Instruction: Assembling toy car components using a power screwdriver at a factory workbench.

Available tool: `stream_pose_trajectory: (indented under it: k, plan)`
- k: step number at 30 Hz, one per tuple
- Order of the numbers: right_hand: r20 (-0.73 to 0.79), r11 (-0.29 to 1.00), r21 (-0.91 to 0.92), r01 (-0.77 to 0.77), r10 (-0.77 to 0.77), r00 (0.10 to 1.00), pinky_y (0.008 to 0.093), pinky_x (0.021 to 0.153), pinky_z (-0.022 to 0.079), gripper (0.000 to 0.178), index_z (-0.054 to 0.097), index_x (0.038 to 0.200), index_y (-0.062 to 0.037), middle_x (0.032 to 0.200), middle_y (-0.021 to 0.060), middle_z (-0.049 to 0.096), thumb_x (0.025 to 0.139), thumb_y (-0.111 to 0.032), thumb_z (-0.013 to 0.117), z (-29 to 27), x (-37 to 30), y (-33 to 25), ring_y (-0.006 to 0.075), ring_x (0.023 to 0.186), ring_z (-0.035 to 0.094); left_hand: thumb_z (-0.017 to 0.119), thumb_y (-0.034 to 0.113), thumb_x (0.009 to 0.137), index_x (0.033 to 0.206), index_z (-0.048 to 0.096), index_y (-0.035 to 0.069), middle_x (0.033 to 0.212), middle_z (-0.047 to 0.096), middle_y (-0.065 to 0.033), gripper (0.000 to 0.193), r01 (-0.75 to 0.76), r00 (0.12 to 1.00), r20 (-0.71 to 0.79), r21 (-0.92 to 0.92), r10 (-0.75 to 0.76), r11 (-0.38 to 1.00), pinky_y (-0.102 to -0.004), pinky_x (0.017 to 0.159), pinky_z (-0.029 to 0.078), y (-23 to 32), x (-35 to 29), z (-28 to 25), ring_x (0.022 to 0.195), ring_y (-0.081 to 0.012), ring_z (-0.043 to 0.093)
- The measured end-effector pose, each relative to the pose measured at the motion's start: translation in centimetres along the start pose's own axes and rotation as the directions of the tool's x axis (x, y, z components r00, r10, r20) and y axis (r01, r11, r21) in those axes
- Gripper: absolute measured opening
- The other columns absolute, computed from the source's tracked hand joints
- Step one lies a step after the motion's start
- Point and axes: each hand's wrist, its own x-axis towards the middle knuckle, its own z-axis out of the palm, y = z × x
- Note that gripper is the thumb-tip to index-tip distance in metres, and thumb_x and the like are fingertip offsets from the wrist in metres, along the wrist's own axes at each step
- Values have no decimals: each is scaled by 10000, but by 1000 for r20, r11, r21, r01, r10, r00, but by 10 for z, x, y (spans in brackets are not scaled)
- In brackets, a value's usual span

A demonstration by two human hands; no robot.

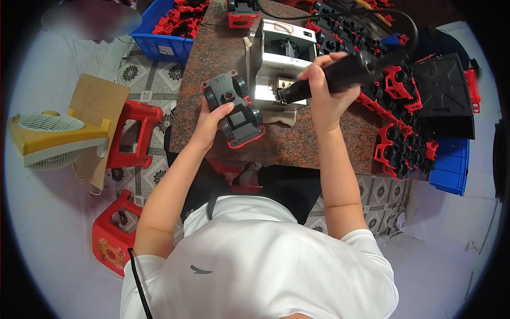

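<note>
At a speckled stone counter [297, 143], the left hand [210, 119] clasps an upturned toy car [234, 108], the right hand [321, 93] clenches a powered screwdriver [340, 74] whose tip may slip.

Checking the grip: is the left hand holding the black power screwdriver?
No, the left hand holds the toy car; the right hand grips the screwdriver.

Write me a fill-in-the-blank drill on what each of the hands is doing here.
1. The left hand holds a toy car turned ____ side up.
2. The right hand grips a black ____.
3. The tool's tip points at a ____ metal box.

Missing words: under; power screwdriver; silver
</note>
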Motion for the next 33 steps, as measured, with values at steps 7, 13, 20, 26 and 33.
stream_pose_trajectory:
  k: [7, 13, 20, 26, 33]
  plan:
    - [139, 921, 177, -347, 325, 935, 325, 549, 501, 229, 464, 1050, -1, 759, 99, 558, 852, -51, 568, 13, 15, -28, 176, 586, 569, 660, 192, 771, 1229, 416, 75, 1132, 517, -66, 532, -37, 999, -3, -17, 37, 999, -334, 926, 396, -1, -1, 0, 1060, -178, 496]
    - [189, 836, 506, -213, 133, 973, 271, 532, 502, 455, 397, 1098, -19, 743, 94, 543, 746, -29, 685, 45, -31, -62, 143, 612, 561, 668, 177, 765, 1217, 422, 65, 1129, 522, -64, 527, -48, 999, 17, -45, 49, 998, -325, 939, 383, -4, 4, -2, 1063, -176, 499]
    - [225, 857, 467, -218, 124, 966, 242, 568, 473, 468, 420, 1068, -6, 773, 87, 555, 692, 23, 698, 53, -46, -57, 126, 631, 551, 673, 161, 755, 1242, 396, 57, 1139, 519, -72, 570, -53, 998, 13, -58, 54, 997, -323, 949, 378, -5, 3, -2, 1072, -173, 496]
    - [479, 971, 237, -21, -98, 872, 287, 558, 499, 471, 403, 1084, -34, 766, 109, 565, 729, -65, 711, 59, -40, -56, 173, 606, 577, 678, 154, 738, 1256, 399, 53, 1139, 525, -74, 597, -308, 948, 126, 147, 291, 940, -321, 968, 364, -24, 11, -16, 1081, -175, 497]
    - [512, 974, 204, -101, -18, 859, 235, 562, 450, 485, 416, 1058, -31, 735, 93, 576, 662, 22, 691, 68, -38, -58, 126, 593, 548, 682, 151, 734, 1265, 412, 57, 1157, 530, -73, 603, -118, 993, -5, -33, 118, 992, -325, 976, 359, -5, 4, 0, 1090, -174, 497]
